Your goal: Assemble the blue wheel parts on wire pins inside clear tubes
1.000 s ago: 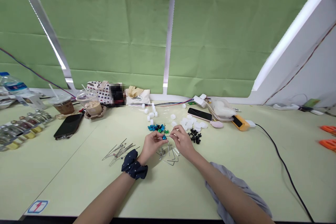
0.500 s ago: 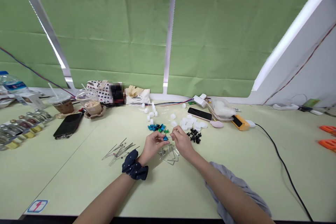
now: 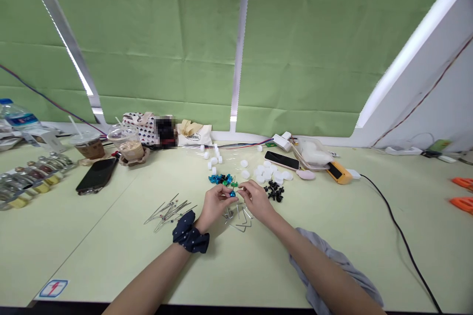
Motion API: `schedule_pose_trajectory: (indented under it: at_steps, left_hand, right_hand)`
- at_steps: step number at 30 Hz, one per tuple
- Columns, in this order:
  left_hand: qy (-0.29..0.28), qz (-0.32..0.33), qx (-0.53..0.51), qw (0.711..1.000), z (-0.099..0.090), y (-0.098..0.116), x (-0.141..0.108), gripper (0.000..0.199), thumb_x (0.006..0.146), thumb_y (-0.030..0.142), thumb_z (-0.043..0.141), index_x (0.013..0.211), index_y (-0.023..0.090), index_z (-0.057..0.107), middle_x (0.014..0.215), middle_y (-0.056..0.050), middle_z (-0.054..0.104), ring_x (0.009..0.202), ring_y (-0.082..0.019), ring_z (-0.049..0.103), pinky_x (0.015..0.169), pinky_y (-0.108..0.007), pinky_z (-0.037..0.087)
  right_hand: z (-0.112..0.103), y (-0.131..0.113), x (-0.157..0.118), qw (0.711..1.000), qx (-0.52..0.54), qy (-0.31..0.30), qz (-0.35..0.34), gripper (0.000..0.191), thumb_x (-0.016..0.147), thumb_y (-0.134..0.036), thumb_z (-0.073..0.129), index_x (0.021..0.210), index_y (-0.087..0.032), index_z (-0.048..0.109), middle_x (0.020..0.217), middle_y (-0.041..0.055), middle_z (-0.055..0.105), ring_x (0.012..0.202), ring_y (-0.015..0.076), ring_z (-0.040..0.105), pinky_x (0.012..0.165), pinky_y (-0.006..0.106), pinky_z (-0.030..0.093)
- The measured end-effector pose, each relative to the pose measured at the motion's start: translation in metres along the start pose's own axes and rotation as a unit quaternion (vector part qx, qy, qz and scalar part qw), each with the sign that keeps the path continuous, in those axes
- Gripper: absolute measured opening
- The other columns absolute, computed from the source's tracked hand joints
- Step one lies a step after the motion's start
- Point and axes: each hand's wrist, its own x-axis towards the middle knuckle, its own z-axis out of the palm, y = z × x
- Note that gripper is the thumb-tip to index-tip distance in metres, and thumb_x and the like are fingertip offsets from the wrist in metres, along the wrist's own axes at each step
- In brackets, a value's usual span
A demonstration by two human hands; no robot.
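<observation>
Pinched between the thumb and fingers of my left hand point(image 3: 213, 205) is a small shiny blue knob point(image 3: 232, 194), with a thin metal rod point(image 3: 233, 183) standing up at it. My right hand point(image 3: 255, 200) is closed just to the right, its fingertips at the rod; they hide the rod's far end. Below both hands lie several bent metal rods point(image 3: 241, 227). Small blue pieces point(image 3: 220, 179) and a few green pieces point(image 3: 234, 184) are heaped just beyond the left fingers. Black knobs point(image 3: 274, 190) lie to the right of my right hand.
White caps point(image 3: 271, 173) lie beyond my hands, near a phone point(image 3: 282, 160). Thin straight rods point(image 3: 170, 212) are spread left of my left wrist. Farther left are a dark phone point(image 3: 96, 176), drink cups point(image 3: 130, 150) and small bottles point(image 3: 33, 172). A yellow device point(image 3: 342, 173) trails a black cable.
My right fingertips have shifted slightly left and up, closer to the rod at the blue knob. The left hand keeps its pinch on the knob.
</observation>
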Motion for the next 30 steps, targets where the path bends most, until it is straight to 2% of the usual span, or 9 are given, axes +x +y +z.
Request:
schedule_pose_trajectory:
  at_steps: [2, 6, 11, 14, 17, 21, 25, 30]
  left_hand:
    - [0.005, -0.002, -0.003, 1.0, -0.001, 0.0, 0.001, 0.025, 0.056, 0.026, 0.076, 0.067, 0.015, 0.057, 0.068, -0.001, 0.057, 0.061, -0.011, 0.055, 0.061, -0.027, 0.05]
    - [-0.004, 0.014, 0.001, 1.0, -0.004, 0.0, 0.002, 0.024, 0.059, 0.028, 0.075, 0.067, 0.015, 0.056, 0.07, -0.001, 0.057, 0.063, -0.011, 0.055, 0.063, -0.027, 0.051]
    - [-0.027, 0.057, 0.032, 0.997, -0.007, 0.0, 0.0, 0.021, 0.065, 0.031, 0.07, 0.069, 0.015, 0.056, 0.073, -0.001, 0.055, 0.066, -0.012, 0.054, 0.065, -0.028, 0.052]
    - [-0.036, 0.09, 0.074, 0.993, -0.007, 0.001, -0.002, 0.019, 0.068, 0.032, 0.068, 0.073, 0.016, 0.058, 0.074, -0.002, 0.054, 0.07, -0.014, 0.055, 0.066, -0.029, 0.052]
    - [-0.045, 0.114, 0.104, 0.987, -0.007, 0.003, -0.002, 0.017, 0.072, 0.032, 0.064, 0.075, 0.017, 0.06, 0.075, -0.003, 0.054, 0.073, -0.015, 0.055, 0.067, -0.029, 0.052]
    - [-0.057, 0.119, 0.126, 0.983, -0.01, 0.006, -0.001, 0.013, 0.075, 0.03, 0.061, 0.077, 0.017, 0.06, 0.077, -0.003, 0.053, 0.071, -0.014, 0.053, 0.065, -0.027, 0.05]
    - [-0.084, 0.121, 0.137, 0.979, -0.012, 0.008, -0.001, 0.012, 0.076, 0.028, 0.059, 0.082, 0.018, 0.06, 0.079, -0.003, 0.053, 0.072, -0.014, 0.053, 0.065, -0.026, 0.048]
    - [-0.087, 0.152, 0.169, 0.97, -0.011, 0.011, -0.003, 0.011, 0.079, 0.027, 0.056, 0.084, 0.019, 0.061, 0.077, -0.002, 0.052, 0.069, -0.013, 0.051, 0.066, -0.026, 0.045]
  right_hand:
    - [-0.002, 0.0, 0.0, 1.0, 0.023, 0.002, -0.003, 0.014, 0.086, -0.023, 0.044, 0.083, -0.018, 0.057, 0.082, 0.005, 0.053, 0.067, 0.0134, 0.051, 0.061, 0.024, 0.041]
    - [-0.003, 0.002, 0.001, 0.999, 0.04, -0.004, 0.018, 0.018, 0.085, -0.027, 0.045, 0.074, -0.018, 0.057, 0.073, 0.0028, 0.054, 0.064, 0.013, 0.048, 0.059, 0.024, 0.038]
    - [-0.002, 0.01, 0.004, 0.979, 0.132, -0.082, 0.129, 0.024, 0.08, -0.039, 0.05, 0.073, -0.017, 0.057, 0.057, -0.001, 0.051, 0.054, 0.0116, 0.048, 0.052, 0.021, 0.038]
    - [-0.001, 0.014, 0.004, 0.966, 0.159, -0.107, 0.175, 0.025, 0.077, -0.041, 0.053, 0.075, -0.017, 0.059, 0.055, -0.0006, 0.053, 0.052, 0.0128, 0.053, 0.051, 0.022, 0.04]
    - [0.0, 0.014, 0.003, 0.963, 0.162, -0.111, 0.182, 0.025, 0.076, -0.04, 0.053, 0.073, -0.016, 0.059, 0.056, 0.0004, 0.056, 0.052, 0.0131, 0.055, 0.05, 0.022, 0.04]
    - [-0.003, 0.008, 0.002, 0.961, 0.169, -0.12, 0.182, 0.026, 0.076, -0.041, 0.053, 0.072, -0.016, 0.059, 0.054, 0.0, 0.057, 0.043, 0.0091, 0.048, 0.043, 0.019, 0.036]
    - [-0.009, 0.005, 0.004, 0.932, 0.225, -0.179, 0.219, 0.033, 0.073, -0.047, 0.055, 0.069, -0.014, 0.059, 0.051, 0.0002, 0.058, 0.033, 0.0059, 0.04, 0.038, 0.019, 0.032]
    - [-0.015, 0.007, 0.005, 0.909, 0.284, -0.205, 0.228, 0.04, 0.068, -0.052, 0.06, 0.07, -0.012, 0.061, 0.051, 0.0011, 0.059, 0.034, 0.0059, 0.041, 0.038, 0.019, 0.032]
